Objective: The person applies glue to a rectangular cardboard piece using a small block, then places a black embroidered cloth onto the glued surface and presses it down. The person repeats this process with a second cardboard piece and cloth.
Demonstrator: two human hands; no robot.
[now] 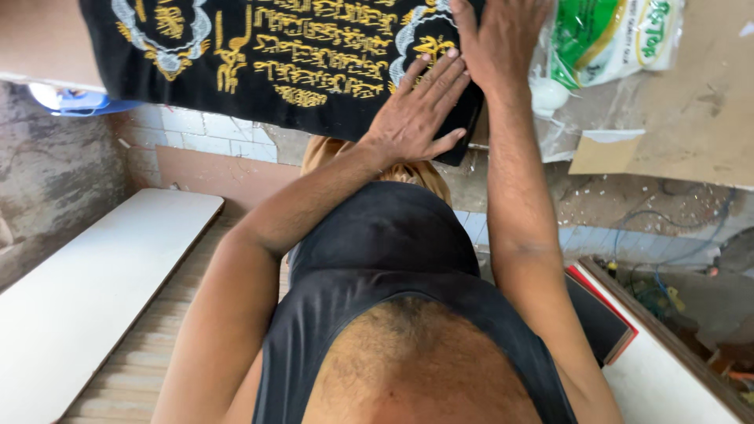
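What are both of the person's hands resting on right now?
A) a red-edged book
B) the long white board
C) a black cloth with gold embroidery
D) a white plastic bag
C: the left hand lies flat on the lower corner of the black cloth stitched in gold, and the right hand presses on its edge just beside it; the plastic bag lies apart to the right.

The black embroidered cloth (290, 55) runs off the top edge, so its upper part and full shape cannot be seen. The right hand (499, 39) is cut at the fingertips by that edge. The plastic bag (613, 39) is also cropped, and the clutter at lower right is too blurred to tell.
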